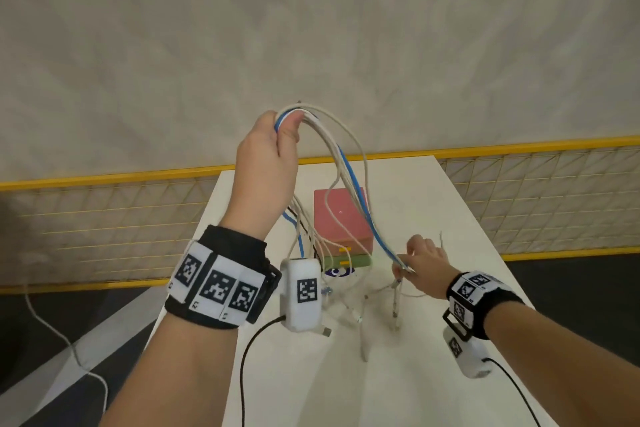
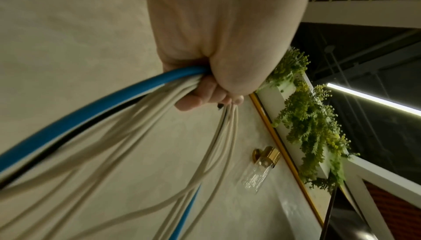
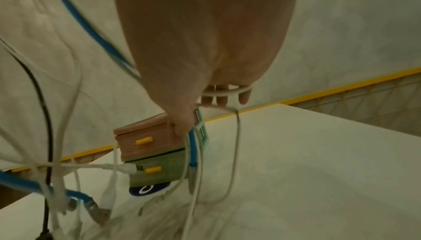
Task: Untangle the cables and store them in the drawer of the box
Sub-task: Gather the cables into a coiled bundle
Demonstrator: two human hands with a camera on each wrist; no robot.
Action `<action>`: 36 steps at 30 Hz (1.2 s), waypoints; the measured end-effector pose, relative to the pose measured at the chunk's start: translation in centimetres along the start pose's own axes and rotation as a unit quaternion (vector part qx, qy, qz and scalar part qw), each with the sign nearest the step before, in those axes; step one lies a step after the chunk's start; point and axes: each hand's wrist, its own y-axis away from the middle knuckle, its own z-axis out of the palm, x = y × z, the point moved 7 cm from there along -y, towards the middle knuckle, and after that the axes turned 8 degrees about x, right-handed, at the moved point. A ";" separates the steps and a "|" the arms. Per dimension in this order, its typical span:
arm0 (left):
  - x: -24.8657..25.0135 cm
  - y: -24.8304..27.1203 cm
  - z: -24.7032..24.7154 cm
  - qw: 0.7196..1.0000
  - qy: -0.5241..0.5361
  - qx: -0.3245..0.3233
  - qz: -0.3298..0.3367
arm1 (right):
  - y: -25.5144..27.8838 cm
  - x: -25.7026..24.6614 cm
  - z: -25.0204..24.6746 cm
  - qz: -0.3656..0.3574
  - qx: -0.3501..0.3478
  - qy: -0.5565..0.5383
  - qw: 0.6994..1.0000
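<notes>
Gripping the cables [image 1: 341, 152] high, the left hand [image 1: 266, 156] lifts them above the box [image 1: 341, 218]. The right hand [image 1: 424, 260] pinches 1 white strand near the tabletop [image 1: 450, 211].

Smooth rubbery cables [image 2: 127, 103], matt white table [image 1: 433, 204]

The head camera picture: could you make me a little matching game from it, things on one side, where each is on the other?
Things:
1. left hand
2. right hand
3. box
4. blue cable

Places:
A. standing on the white table, drawers shut
B. raised high, gripping the bundle
C. low by the table, pinching strands
D. hanging between the two hands

Pairs: 1-B, 2-C, 3-A, 4-D
</notes>
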 end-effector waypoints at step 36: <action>-2.6 -1.4 -3.3 0.985 0.112 0.115 -0.068 | 0.3 1.5 1.7 0.068 -0.034 -0.298 0.951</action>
